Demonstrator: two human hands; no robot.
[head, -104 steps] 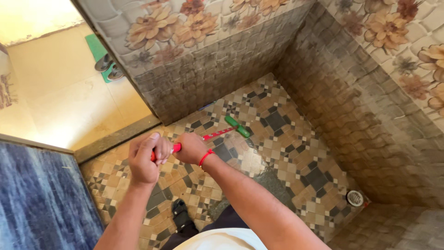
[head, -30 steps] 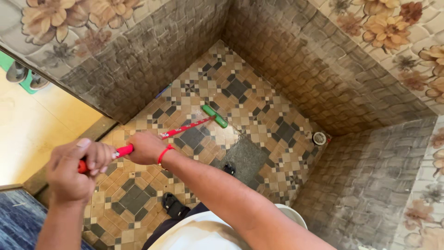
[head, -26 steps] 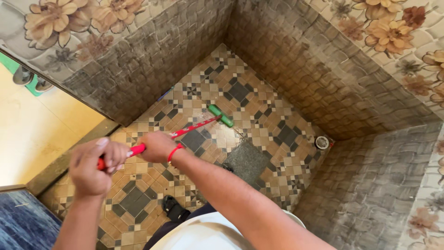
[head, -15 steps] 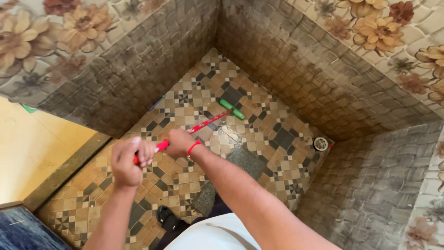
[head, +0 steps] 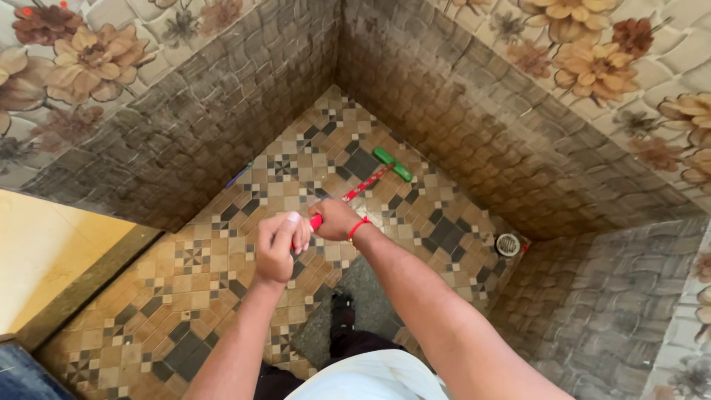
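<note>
Grip comes first: both hands are closed round the near end of a long-handled brush. The left hand (head: 280, 246) is wrapped over the butt of the red handle (head: 361, 189); the right hand (head: 337, 219), with a red band at the wrist, is clamped just ahead of it. The shaft runs down and away to a green brush head (head: 392, 164) resting on the patterned tile floor (head: 185, 274) near the corner. The tool is judged light, stiff and thin, best held two-handed near the top for leverage; a wet handle could be slippery. No containers are seen; only a round floor drain (head: 508, 244) is set by the right-hand wall.
</note>
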